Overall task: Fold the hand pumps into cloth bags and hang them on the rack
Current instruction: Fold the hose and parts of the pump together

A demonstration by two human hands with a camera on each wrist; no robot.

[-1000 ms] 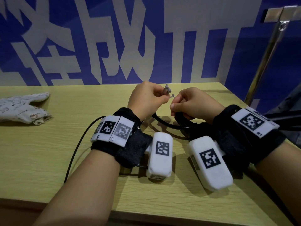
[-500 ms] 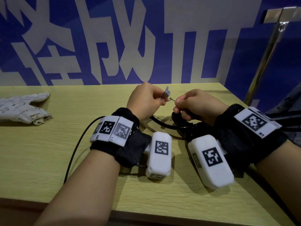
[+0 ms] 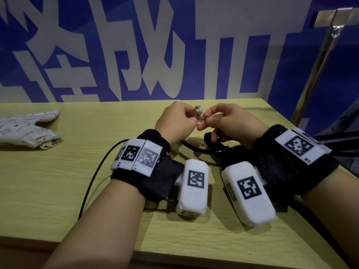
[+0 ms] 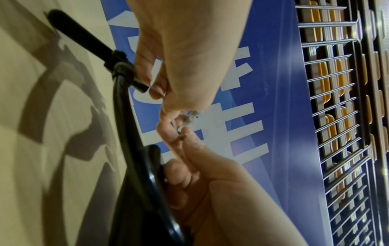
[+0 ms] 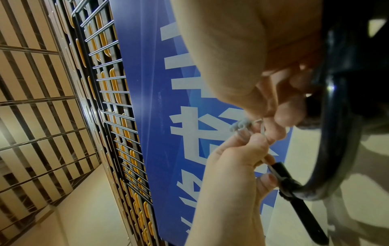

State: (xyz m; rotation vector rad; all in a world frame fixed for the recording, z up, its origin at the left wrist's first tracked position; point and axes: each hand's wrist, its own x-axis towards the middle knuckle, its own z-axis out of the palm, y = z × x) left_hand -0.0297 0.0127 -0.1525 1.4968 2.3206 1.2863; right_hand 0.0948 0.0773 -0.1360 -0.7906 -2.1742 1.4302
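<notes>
Head view shows both hands raised just above the middle of the pale wood worktop [image 3: 58,191], fingertips meeting over a small pale grey nozzle piece [image 3: 198,113]. The left hand [image 3: 175,121] pinches that piece between thumb and curled fingers, so two short grey tips stick up above its knuckles. The right hand [image 3: 231,123] pinches a thin pin or wire end right against it; its lower fingers are curled round the black pump [image 3: 210,138].

From the left wrist view the pump reads as a glossy black hose [image 4: 124,116] bending in a loop, joined by a ribbed collar to a matte black rod [image 4: 77,31] that lies out over the worktop. The grey piece [image 4: 190,117] sits between the two thumbs, looking knotted or lobed; its exact shape is too small to tell.

A white printed cloth bag [image 3: 25,131] lies flat at the far left of the worktop, well apart from the hands. Behind stands a blue wall with large white characters [image 3: 136,45], and a metal post [image 3: 318,61] rises at the right.
</notes>
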